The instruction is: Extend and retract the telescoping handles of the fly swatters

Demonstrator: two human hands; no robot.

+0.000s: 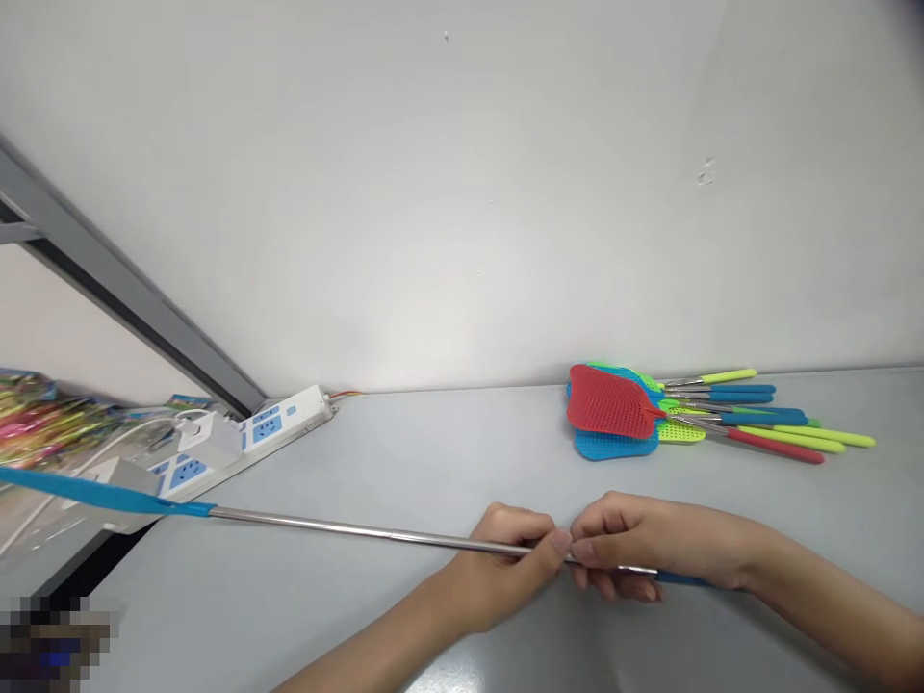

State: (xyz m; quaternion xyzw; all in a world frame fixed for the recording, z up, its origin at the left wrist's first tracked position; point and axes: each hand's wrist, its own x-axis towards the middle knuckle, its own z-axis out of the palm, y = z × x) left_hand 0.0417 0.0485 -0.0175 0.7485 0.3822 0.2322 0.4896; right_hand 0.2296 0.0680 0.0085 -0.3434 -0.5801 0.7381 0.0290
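Observation:
A blue fly swatter [310, 525] with an extended metal telescopic rod lies across both of my hands above the grey table. Its blue head points left, seen nearly edge-on, and its blue handle runs right beneath my right wrist. My left hand [505, 558] is closed round the middle of the rod, thumb on top. Close beside it, my right hand [621, 544] pinches the rod near the handle end. Behind them lies a pile of fly swatters with shortened rods, a red swatter [610, 402] on top of blue and green ones, handles pointing right.
A white power strip [289, 416] with plugged-in adapters sits at the table's left edge, under the swatter's head. Colourful plastic-wrapped packages [50, 419] lie further left, beyond a grey metal frame [137, 279]. A pale wall [462, 192] rises behind the table [404, 443].

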